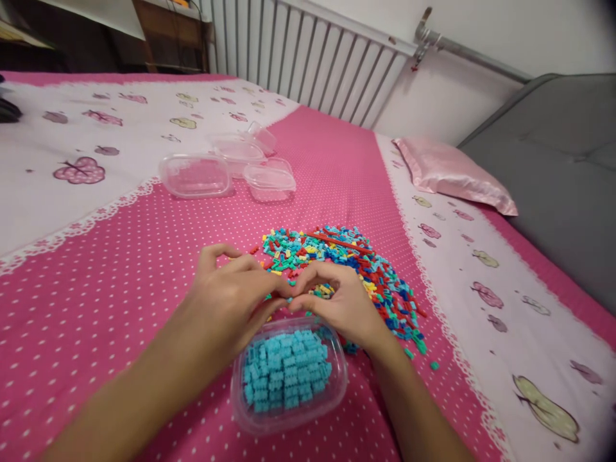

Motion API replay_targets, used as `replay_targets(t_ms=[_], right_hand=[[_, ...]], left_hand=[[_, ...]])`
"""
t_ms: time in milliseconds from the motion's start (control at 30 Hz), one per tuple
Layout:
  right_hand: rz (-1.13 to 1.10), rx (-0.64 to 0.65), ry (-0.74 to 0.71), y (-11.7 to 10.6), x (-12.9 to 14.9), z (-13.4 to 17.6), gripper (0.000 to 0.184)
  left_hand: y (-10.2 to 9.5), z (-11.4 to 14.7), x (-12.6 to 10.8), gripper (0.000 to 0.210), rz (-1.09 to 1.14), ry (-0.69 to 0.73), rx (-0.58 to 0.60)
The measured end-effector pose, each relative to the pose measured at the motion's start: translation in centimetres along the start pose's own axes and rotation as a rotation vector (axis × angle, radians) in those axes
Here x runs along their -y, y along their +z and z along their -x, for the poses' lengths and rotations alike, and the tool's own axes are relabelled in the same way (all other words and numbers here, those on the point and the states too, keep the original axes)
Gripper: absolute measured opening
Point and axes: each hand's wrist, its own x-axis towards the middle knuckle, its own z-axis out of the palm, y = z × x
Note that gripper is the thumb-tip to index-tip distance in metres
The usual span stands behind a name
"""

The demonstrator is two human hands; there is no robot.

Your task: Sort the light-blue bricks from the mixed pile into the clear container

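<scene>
My left hand (235,289) and my right hand (337,298) meet at the fingertips, both closed in a pinch. Between them shows a speck of a small light-blue building brick (289,299), mostly hidden by the fingers. Just below my hands sits a clear plastic container (337,391) holding rows of light-blue bricks (289,372) packed close together. Behind and to the right of my hands spreads a loose pile of small building bricks (389,289) in red, blue, green, yellow and light blue. A long red strip (339,240) lies across its top.
Several clear plastic containers (197,176) stand farther back on the pink dotted bedspread (144,276). At the right, a pink pillow (452,173) lies by the grey headboard (553,167). A white radiator (308,58) runs along the wall behind the bed.
</scene>
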Motion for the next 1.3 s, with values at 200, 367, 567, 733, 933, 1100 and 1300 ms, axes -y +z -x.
replay_targets(t_ms=[200,367,567,733,933,1100,1300], right_hand=[[0.424,-0.273,-0.14,-3.0,-1.9,-0.3,0.025],[0.609,-0.456,-0.11,-7.3,-4.1,0.8,0.029],[0.744,-0.871,0.025,-10.9,-6.5,10.1,0.032],[0.783,-0.994,0.208,-8.6,-9.2,18.4,0.035],[0.833,-0.902,0.273,-7.7,-10.0,18.0,0.036],[0.843,-0.866,0.246,-5.3,-7.4,18.6,0.031],[0.774,-0.667,0.222,-1.3,-4.9,20.0,0.025]], left_hand=[[-1.3,-0.2,-0.1,0.013,0.091,0.019,0.293],[-1.1,0.0,0.1,0.014,0.006,0.069,0.427],[0.1,0.6,0.9,0.016,-0.084,0.097,0.355],[-0.2,0.4,-0.6,0.022,-0.277,0.034,0.381],[-1.1,-0.2,-2.1,0.015,-0.374,-0.058,0.495],[-1.6,-0.5,-2.6,0.011,-0.367,-0.078,0.544],[-3.0,-0.4,-2.7,0.008,-0.319,-0.092,0.554]])
